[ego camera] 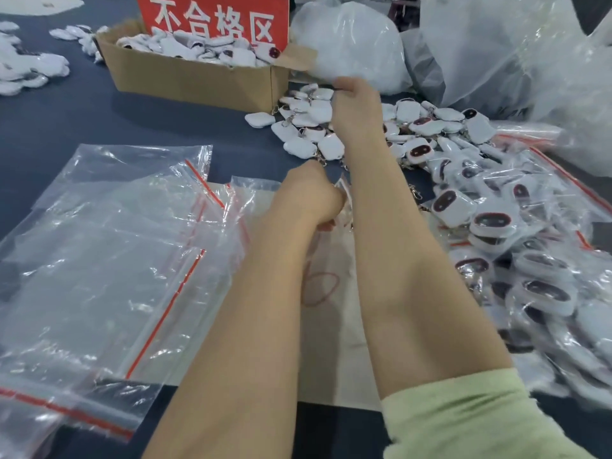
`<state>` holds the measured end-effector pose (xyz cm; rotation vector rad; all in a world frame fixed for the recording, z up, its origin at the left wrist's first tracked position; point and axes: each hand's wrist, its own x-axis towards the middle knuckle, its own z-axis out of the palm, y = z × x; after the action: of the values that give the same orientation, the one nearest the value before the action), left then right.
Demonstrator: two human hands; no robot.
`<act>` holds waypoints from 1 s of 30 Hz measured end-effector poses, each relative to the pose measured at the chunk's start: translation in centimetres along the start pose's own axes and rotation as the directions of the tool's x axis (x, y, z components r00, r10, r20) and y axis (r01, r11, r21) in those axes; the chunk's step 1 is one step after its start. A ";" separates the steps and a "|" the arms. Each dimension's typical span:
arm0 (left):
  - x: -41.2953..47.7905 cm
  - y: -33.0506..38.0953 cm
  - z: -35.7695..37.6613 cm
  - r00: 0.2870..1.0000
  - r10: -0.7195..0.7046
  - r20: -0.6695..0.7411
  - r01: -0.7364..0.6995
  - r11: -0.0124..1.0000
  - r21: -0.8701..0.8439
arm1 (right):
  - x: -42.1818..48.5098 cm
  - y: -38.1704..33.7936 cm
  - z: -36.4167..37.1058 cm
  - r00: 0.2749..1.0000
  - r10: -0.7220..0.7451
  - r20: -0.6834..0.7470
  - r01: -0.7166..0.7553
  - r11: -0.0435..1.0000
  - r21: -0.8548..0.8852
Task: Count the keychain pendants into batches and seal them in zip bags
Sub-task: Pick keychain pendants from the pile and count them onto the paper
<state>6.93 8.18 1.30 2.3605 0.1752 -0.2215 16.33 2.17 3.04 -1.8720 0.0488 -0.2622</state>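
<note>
1. Pendants (318, 127), white and loose, lay heaped on the dark table (66, 134) just in front of the cardboard box (192, 77); the heap ran on behind the right forearm, which hid its middle
2. Right hand (356, 104) hung above that heap, seen from the back, fingers curled away from the camera; a small dark item showed at the fingertips but was too small to identify, so a grip could not be confirmed
3. Left hand (311, 197) was curled into a fist at the near edge of the heap; metal clasps showed just beside it, but the palm was hidden and it could not be told whether it held anything
4. Empty zip bags (109, 260) with red seal strips lay overlapped on the left, the nearest cut off by the frame edge
5. Filled bags (530, 260) of pendants were piled on the right, blurred and partly out of frame
6. The box held more pendants and a red sign (212, 21), its top cropped
7. Large plastic sacks (351, 41) stood behind, contents unclear
8. Red rubber band (321, 289) lay on a pale sheet (331, 342) between the forearms
</note>
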 end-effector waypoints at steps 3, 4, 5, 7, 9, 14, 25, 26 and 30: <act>-0.3 -0.1 0.5 0.997 0.054 -0.059 -0.054 0.999 -0.006 | -0.6 2.5 -2.0 0.996 -0.027 -0.082 0.003 0.962 -0.275; -0.4 -0.1 0.6 0.995 0.068 -0.075 -0.069 0.998 -0.012 | -1.0 3.4 -2.4 0.999 -0.016 -0.032 0.003 0.930 -0.368; -0.5 0.0 0.7 0.993 0.077 -0.087 -0.079 0.997 -0.019 | -1.1 4.1 -2.5 0.998 0.007 0.065 0.023 0.892 -0.451; -0.7 0.1 0.8 0.992 0.076 -0.104 -0.079 0.997 -0.021 | -1.1 4.8 -2.0 0.959 0.088 0.270 0.112 0.757 -0.644; -0.8 0.2 1.0 0.992 0.079 -0.095 -0.081 0.997 -0.019 | -1.1 5.4 -1.7 0.926 0.125 0.357 0.219 0.594 -0.774; -0.7 0.2 1.1 0.986 0.100 -0.133 -0.096 0.995 0.035 | -1.5 5.0 -0.9 0.959 0.123 0.254 0.123 0.628 -0.769; -1.2 0.5 1.9 0.984 0.085 -0.160 -0.077 0.995 0.057 | -3.2 4.5 -2.0 0.986 -0.166 0.002 0.159 0.944 -0.288; -1.5 0.5 2.0 0.983 0.090 -0.163 -0.081 0.995 0.059 | -3.4 4.4 -2.4 0.991 -0.101 -0.082 0.087 0.983 -0.160; -2.7 0.7 3.1 0.967 0.119 -0.225 -0.100 0.990 0.094 | -4.4 2.8 -5.2 0.947 0.320 -0.032 -0.196 0.653 0.731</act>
<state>4.08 5.30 0.15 2.4657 0.1475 0.1022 11.25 -2.81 1.19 -1.0206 0.2848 -0.1894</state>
